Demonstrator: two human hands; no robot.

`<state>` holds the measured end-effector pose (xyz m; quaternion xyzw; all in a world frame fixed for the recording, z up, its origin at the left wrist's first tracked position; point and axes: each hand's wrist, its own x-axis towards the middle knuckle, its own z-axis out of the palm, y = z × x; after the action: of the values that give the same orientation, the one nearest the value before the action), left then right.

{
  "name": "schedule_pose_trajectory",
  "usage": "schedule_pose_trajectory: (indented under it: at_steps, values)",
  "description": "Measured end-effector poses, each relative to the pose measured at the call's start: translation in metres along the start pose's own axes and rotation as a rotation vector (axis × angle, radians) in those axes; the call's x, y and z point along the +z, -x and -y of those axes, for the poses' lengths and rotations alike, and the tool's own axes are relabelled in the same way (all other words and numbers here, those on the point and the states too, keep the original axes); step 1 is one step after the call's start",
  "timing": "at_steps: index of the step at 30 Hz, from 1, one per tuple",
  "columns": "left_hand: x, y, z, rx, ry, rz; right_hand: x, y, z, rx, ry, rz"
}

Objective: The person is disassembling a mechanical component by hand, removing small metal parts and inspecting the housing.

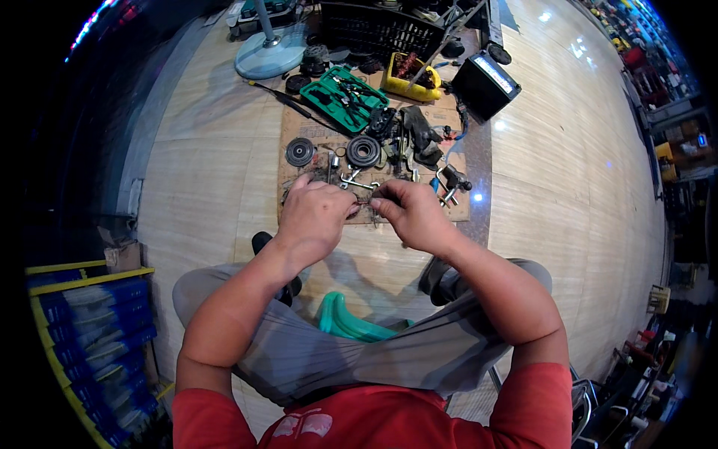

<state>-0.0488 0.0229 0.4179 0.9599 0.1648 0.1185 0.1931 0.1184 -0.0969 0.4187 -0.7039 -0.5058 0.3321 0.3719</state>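
Observation:
My left hand [313,213] and my right hand [413,213] meet over the near edge of a stained cardboard sheet [294,187]. Both are closed in a pinch. Between the fingertips runs a small, thin, reddish piece [363,202], too small to name and partly hidden by the fingers. Just beyond it lies a metal wrench [360,182]. Farther back rest two dark, grooved pulley-like wheels, one on the left [300,152] and one in the middle [364,152]. To the right of my right hand is a metal tool with a dark head [455,179].
An open green tool case [323,93], a yellow cut-open container [415,90] and a black battery-like box [486,86] stand farther back. Dirty gloves [421,135] lie mid-sheet. Behind is a black crate [374,34]. A green stool [348,322] shows between my legs; a yellow rack [90,288] is left.

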Motion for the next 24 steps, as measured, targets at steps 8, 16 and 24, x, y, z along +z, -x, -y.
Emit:
schedule_pose_trajectory:
  at_steps: [8,16,24]
  values:
    - [0.0010,0.0005,-0.0007,0.103,-0.066,-0.182,-0.0024,-0.0058,-0.0024,0.199,-0.123,0.062]
    - [0.0040,0.0009,-0.0030,-0.073,0.065,-0.041,-0.0015,-0.0022,-0.0039,-0.225,0.154,-0.135]
    - [-0.0025,0.0013,0.0011,0.110,-0.007,-0.185,-0.0056,-0.0035,0.0049,0.244,-0.263,0.125]
